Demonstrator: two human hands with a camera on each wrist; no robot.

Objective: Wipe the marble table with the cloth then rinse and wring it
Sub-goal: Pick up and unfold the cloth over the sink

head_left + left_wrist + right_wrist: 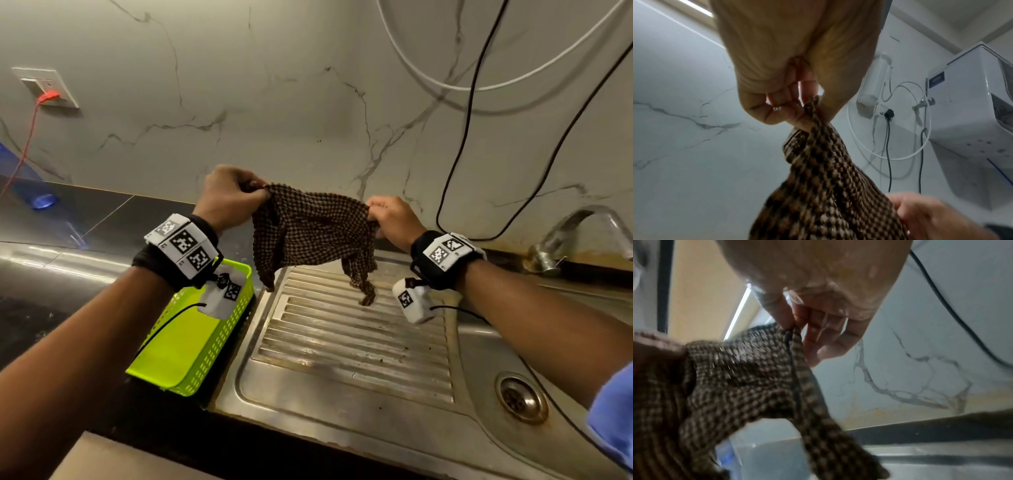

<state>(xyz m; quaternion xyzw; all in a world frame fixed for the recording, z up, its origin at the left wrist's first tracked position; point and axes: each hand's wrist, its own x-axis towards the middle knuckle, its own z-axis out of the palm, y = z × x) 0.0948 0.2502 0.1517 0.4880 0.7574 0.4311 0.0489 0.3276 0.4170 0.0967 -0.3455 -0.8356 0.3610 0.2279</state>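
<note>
A brown checked cloth (311, 233) hangs spread in the air over the steel drainboard (346, 346). My left hand (233, 197) pinches its upper left corner; in the left wrist view the cloth (824, 186) hangs from the thumb and curled fingers of that left hand (803, 104). My right hand (387, 214) pinches the upper right corner; in the right wrist view the cloth (740, 381) trails down from this right hand (803, 324), whose skin looks wet. The lower corners dangle just above the drainboard ridges.
A lime green plastic basket (191, 339) stands left of the drainboard on the dark counter. The sink drain (520, 397) lies at the lower right and a steel tap (582, 233) stands behind it. Black and white cables (472, 102) hang down the marble wall.
</note>
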